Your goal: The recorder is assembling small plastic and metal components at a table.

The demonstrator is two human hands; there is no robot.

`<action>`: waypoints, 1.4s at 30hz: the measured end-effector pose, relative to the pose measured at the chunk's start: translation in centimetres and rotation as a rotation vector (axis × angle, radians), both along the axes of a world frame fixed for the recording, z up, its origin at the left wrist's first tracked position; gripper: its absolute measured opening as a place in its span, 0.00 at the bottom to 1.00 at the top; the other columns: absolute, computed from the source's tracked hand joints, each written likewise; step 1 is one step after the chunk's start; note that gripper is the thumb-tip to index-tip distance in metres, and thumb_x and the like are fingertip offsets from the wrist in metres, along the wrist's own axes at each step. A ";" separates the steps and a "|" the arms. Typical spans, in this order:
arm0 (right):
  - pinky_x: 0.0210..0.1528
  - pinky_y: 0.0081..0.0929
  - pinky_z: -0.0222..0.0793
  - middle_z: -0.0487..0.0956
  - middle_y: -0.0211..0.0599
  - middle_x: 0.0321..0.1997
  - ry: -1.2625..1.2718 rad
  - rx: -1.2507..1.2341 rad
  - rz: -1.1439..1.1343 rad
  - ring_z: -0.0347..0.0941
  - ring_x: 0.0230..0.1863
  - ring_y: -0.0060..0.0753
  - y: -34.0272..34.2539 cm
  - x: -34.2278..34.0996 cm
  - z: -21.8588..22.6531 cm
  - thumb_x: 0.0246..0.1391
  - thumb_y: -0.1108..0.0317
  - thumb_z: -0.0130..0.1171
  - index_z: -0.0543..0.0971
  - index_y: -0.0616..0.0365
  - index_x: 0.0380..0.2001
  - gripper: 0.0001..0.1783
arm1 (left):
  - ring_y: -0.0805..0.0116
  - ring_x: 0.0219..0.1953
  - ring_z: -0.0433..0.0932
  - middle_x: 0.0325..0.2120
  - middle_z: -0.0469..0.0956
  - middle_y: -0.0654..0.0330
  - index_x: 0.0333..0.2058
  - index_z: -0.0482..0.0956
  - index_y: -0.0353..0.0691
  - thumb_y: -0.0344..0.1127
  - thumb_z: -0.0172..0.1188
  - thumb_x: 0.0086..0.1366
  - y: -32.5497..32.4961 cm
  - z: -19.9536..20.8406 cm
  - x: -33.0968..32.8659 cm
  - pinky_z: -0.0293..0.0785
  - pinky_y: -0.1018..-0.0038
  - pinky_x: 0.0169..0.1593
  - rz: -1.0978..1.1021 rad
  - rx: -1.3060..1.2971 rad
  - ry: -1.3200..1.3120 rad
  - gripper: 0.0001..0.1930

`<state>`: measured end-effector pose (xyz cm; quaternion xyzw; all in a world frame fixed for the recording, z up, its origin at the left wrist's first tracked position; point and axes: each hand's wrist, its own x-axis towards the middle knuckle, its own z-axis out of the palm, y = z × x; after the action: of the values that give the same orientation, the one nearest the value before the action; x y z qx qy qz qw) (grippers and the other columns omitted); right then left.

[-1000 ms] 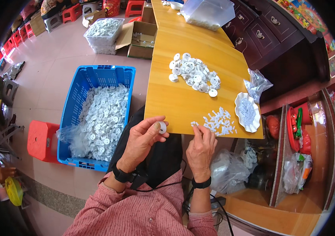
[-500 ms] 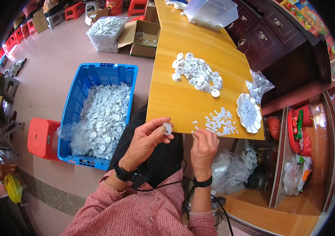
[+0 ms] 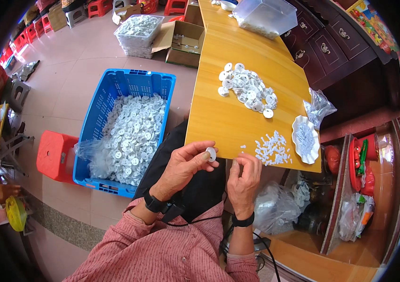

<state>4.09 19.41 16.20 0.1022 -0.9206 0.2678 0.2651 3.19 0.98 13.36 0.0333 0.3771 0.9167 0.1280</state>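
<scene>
Between the thumb and fingers of my left hand [image 3: 186,167] is a white round plastic disc [image 3: 211,154], held just off the table's near left corner. My right hand [image 3: 244,176] is at the near table edge, a short way right of the disc. Its thumb and forefinger are pinched together; whatever is between them is too small to make out. Just right of that hand lie scattered small white plastic pins [image 3: 273,149]. Farther up the table is a pile of white discs [image 3: 249,87]. A white scalloped dish [image 3: 311,157] holds more small pins.
To my left on the floor stands a blue crate [image 3: 86,155] full of white discs, beside a red stool [image 3: 51,155]. A clear plastic tub [image 3: 270,16] sits on the table's far end. Dark drawers [image 3: 324,49] and an open shelf unit [image 3: 336,197] flank the right side.
The whole view has shifted, so the scene sits farther right. My right hand has come a little nearer to my left hand, which keeps hold of the disc.
</scene>
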 end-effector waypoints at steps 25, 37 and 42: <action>0.54 0.44 0.67 0.75 0.48 0.47 -0.115 -0.221 0.178 0.71 0.50 0.51 -3.2 0.8 3.1 0.54 0.77 0.60 0.73 0.62 0.33 0.06 | 0.65 0.53 0.79 0.52 0.78 0.53 0.55 0.76 0.32 0.23 0.64 0.64 0.2 0.3 0.4 0.76 0.69 0.59 -0.022 -0.080 0.095 0.20; 0.49 0.45 0.68 0.75 0.48 0.45 -0.118 -0.169 0.230 0.71 0.46 0.52 -2.9 0.7 3.6 0.50 0.79 0.61 0.73 0.61 0.32 0.07 | 0.68 0.52 0.78 0.51 0.78 0.56 0.51 0.81 0.35 0.21 0.66 0.60 -0.9 1.1 0.3 0.75 0.73 0.56 -0.042 -0.180 0.198 0.19; 0.48 0.44 0.69 0.75 0.48 0.44 -0.137 -0.169 0.256 0.72 0.45 0.52 -2.9 0.8 4.1 0.49 0.80 0.61 0.73 0.62 0.31 0.08 | 0.67 0.49 0.78 0.48 0.79 0.55 0.47 0.84 0.36 0.23 0.70 0.56 -1.6 1.6 -0.1 0.76 0.73 0.53 -0.073 -0.340 0.355 0.18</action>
<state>4.89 16.53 20.28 0.1775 -0.8901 0.3824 0.1731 3.04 -0.66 14.91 0.1856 0.5408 0.8147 0.0966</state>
